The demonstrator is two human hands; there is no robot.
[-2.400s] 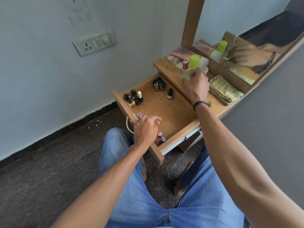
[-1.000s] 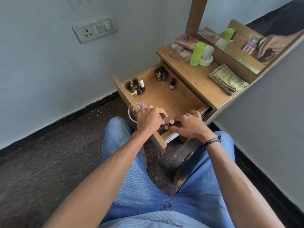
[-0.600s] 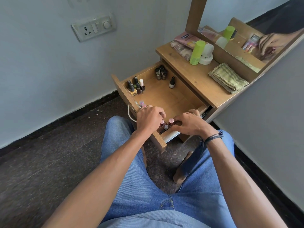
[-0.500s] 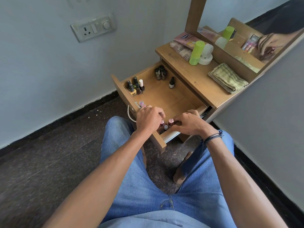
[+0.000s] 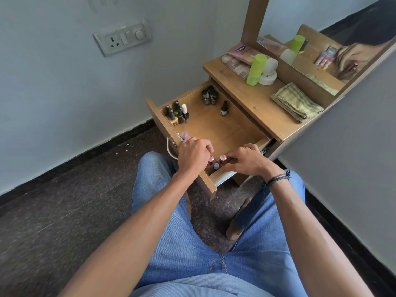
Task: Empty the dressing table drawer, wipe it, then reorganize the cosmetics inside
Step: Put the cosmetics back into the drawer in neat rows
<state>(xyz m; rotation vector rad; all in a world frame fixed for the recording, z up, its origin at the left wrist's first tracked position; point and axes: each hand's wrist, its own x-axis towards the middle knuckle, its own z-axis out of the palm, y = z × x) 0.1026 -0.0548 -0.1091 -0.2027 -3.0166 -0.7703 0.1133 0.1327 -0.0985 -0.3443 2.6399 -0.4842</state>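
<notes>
Fingers (image 5: 232, 157) of right hand (image 5: 248, 162) pinch pink-capped bottle (image 5: 222, 157) at drawer's (image 5: 216, 127) near corner; left hand's (image 5: 192, 155) grip unclear. Set it upright.

We list a grey switch plate (image 5: 122, 39) on the wall, a wood-framed mirror (image 5: 310, 16), and a dark speckled floor (image 5: 53, 211).

Head-worn wide-angle view, forward and down, near the drawer (image 5: 225, 129).
</notes>
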